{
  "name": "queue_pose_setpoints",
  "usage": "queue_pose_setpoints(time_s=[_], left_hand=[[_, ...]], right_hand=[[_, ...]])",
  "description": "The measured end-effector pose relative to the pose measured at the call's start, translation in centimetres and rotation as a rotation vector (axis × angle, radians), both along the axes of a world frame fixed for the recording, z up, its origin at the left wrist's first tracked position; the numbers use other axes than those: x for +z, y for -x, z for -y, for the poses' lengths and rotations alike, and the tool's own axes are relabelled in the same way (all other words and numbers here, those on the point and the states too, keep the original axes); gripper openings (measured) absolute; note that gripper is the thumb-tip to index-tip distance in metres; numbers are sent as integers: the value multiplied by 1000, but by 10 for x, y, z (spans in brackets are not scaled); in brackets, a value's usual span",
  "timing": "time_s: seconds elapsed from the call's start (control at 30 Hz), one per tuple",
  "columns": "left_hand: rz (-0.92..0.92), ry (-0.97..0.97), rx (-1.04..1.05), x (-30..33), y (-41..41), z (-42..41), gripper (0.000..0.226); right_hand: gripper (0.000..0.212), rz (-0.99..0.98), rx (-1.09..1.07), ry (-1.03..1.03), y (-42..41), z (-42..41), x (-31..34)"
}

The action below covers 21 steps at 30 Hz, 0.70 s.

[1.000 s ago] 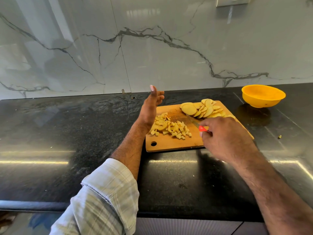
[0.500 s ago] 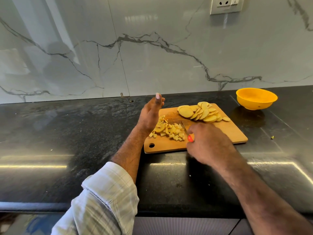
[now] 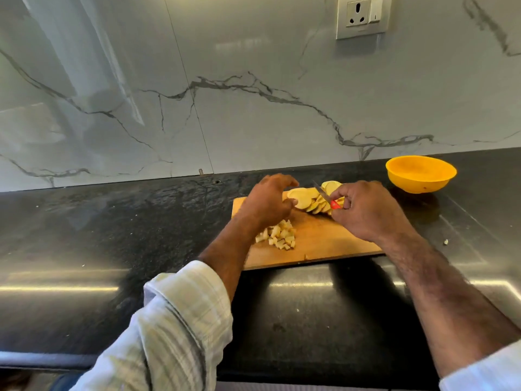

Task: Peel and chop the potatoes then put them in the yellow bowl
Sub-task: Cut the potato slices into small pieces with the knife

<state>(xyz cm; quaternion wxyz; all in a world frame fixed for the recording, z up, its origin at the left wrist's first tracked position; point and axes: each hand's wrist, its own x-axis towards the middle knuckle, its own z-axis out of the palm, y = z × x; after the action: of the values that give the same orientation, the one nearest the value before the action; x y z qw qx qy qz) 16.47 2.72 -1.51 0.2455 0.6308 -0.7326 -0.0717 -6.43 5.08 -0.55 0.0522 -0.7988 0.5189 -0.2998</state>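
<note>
I see my right hand point(image 3: 366, 211) gripping a red-handled knife point(image 3: 328, 199) over pale round potato slices point(image 3: 306, 197) at the wooden cutting board's point(image 3: 324, 241) far edge, my left hand point(image 3: 266, 203) half-curled touching them, diced potato cubes point(image 3: 277, 235) near its left edge, round yellow plastic bowl point(image 3: 420, 174) beyond its far right corner.

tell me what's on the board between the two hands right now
In the head view, the pile of potato slices lies between the left hand and the right hand, with the knife blade angled over it.

The right hand point(image 3: 366, 210) hid most of the knife point(image 3: 327, 197) handle; the left hand point(image 3: 266, 203) covered some diced potato point(image 3: 279, 235).
</note>
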Motion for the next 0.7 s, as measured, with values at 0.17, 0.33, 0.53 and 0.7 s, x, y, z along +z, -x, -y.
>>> queue_pose_setpoints(time_s=[0.17,0.33,0.53,0.7], left_hand=[[140,-99,7,4,16,21,53],[151,-103,15,-1,7,26,52],[216,-111,16,-1,4,26,51],[100,-40,3,1,0,18,37]], right_hand=[[36,8,-46,-7,5,3,-7],[35,13,-24,-15,3,7,-9],[34,4,-10,-9,1,8,-13],[37,-16,-1,-32,-2,9,-17]])
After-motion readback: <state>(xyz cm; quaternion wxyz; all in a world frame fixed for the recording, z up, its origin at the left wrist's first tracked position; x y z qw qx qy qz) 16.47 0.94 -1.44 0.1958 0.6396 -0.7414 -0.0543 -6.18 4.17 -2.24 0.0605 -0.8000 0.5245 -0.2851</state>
